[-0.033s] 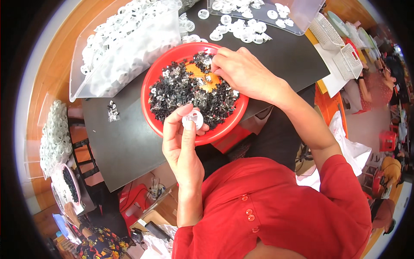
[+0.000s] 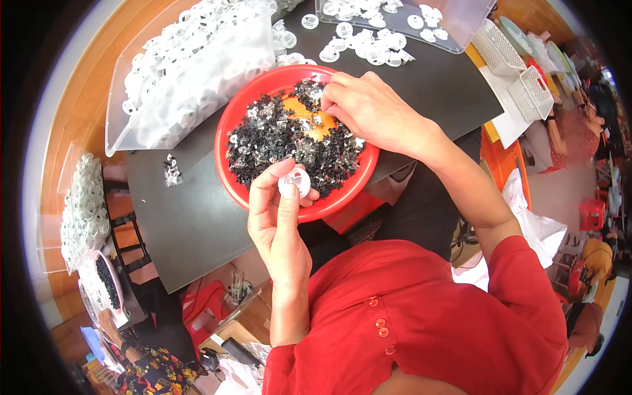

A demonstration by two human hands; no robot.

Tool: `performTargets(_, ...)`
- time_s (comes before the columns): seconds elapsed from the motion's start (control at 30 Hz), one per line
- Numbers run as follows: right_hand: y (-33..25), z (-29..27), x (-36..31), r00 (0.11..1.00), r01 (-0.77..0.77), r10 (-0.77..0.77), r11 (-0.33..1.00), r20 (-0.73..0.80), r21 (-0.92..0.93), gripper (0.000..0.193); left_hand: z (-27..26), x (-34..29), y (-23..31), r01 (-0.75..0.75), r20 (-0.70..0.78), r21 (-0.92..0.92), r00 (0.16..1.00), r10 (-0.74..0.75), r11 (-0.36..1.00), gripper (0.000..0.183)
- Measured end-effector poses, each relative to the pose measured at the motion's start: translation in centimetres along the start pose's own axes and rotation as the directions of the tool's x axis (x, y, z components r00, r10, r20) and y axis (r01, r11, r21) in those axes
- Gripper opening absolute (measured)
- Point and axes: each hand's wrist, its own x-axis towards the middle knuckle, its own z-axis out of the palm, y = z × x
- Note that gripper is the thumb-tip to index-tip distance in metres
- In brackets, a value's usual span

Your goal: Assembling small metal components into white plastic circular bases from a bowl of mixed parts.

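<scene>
My left hand point(image 2: 280, 227) is closed, its thumb and fingers pinching a white round plastic part point(image 2: 301, 179) with a cut-out in its face, over the near rim of a red bowl point(image 2: 226, 141). Heaped in that bowl are many small black parts point(image 2: 260, 148) mixed with shiny metal-looking pieces; a patch of orange bottom shows among them. At the bowl's far right side, my right hand point(image 2: 368, 112) has its fingertips pinched together just above the heap. Whatever those fingertips hold, if anything, is hidden.
A clear bin point(image 2: 191, 99) full of white round parts stands at the far left. Loose white parts point(image 2: 368, 46) lie beside another clear bin point(image 2: 454, 36). A few small metal pieces point(image 2: 172, 171) rest on the dark table point(image 2: 191, 230). Another person's hand point(image 2: 110, 324) is at lower left.
</scene>
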Motion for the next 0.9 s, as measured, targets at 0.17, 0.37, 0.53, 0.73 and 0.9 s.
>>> performTargets(0.17,-0.1,0.3,0.5,1.000,-0.012,0.012,1.000,0.013,0.008,0.007,0.4,0.4,-0.2,0.010,0.005,0.005,1.000,-0.010,1.000,0.025)
performTargets(0.37,0.3,0.8,0.4,1.000,-0.020,0.018,0.990,0.014,0.136,0.008,0.2,0.2,-0.4,0.010,0.018,0.034,1.000,-0.010,0.999,0.024)
performTargets(0.53,0.1,-0.9,1.4,0.996,-0.087,0.090,0.892,0.014,0.443,0.007,0.4,1.6,1.1,-0.047,0.063,0.062,0.997,0.043,0.997,0.021)
performTargets(0.73,-0.4,-3.1,4.1,0.975,-0.212,0.177,0.542,0.136,0.813,0.014,1.1,8.1,3.6,-0.159,0.195,0.316,0.976,0.100,0.935,0.018)
performTargets(0.9,0.0,-3.6,7.1,0.989,-0.135,0.118,0.496,0.087,0.858,0.017,1.1,11.3,4.8,-0.202,0.243,0.364,0.963,0.117,0.909,0.015)
